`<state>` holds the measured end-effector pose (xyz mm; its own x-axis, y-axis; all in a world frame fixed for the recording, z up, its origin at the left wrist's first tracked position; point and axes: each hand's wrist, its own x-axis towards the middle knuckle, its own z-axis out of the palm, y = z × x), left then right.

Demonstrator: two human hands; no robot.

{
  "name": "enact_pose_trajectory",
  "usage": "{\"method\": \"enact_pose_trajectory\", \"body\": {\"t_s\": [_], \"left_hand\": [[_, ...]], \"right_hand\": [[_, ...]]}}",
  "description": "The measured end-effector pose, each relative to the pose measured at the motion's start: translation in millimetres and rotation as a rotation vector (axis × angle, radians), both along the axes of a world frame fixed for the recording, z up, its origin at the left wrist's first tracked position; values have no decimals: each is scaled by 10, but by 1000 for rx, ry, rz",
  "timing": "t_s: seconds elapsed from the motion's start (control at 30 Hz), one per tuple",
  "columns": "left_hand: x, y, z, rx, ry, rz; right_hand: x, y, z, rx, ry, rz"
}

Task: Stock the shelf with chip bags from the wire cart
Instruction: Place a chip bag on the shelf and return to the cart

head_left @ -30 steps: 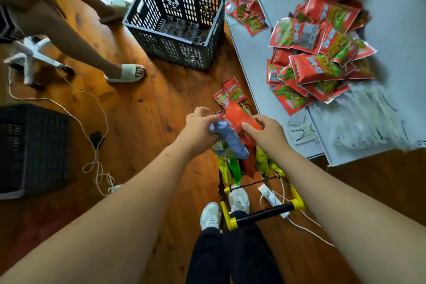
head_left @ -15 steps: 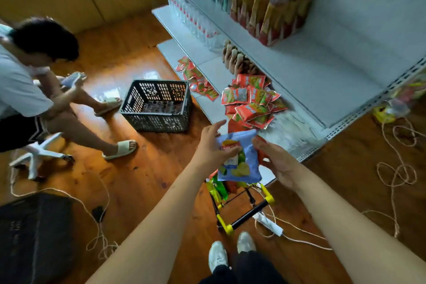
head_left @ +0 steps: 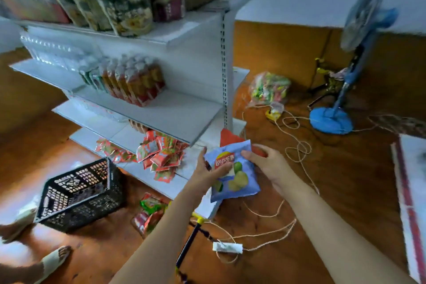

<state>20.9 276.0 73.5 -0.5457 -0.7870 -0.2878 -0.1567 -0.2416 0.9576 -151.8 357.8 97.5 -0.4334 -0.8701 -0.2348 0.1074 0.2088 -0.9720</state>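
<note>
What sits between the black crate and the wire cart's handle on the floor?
In the head view, a few red and green snack packets lie on the wood floor between the black crate and the cart handle.

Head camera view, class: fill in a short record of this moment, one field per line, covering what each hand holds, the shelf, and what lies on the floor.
Left hand: grips the left edge of the blue chip bag
Right hand: grips the bag's right side, over a red bag behind it
Bag position: held up in front of the shelf's end, not yet on a shelf
Middle shelf: bare near its right end, bottles further left
Bottom shelf: heap of red packets
Floor: black crate, loose string, blue fan
</note>
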Motion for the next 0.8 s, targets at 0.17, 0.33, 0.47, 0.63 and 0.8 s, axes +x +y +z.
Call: {"method": "enact_pose_trajectory", "body": {"t_s": [0.17, 0.33, 0.47, 0.63, 0.8], "left_hand": [[-1465, 1046, 99, 135, 69, -247], [-2741, 2032, 86, 328, 117, -408], [-3548, 2604, -15, 409, 79, -582], [-4520, 2959, -90, 424, 27, -774], [-5624, 3122, -336, 380, -28, -879]], "right_hand": [[-1230, 1324, 76, 10, -90, -223], [-2198, 2583, 21, -32, -132, -427], [-2735, 3353, -22, -30, -119, -556], [-3339, 4025, -200, -37, -162, -813], [-3970, 4416, -386, -25, -186, -1082]]}}
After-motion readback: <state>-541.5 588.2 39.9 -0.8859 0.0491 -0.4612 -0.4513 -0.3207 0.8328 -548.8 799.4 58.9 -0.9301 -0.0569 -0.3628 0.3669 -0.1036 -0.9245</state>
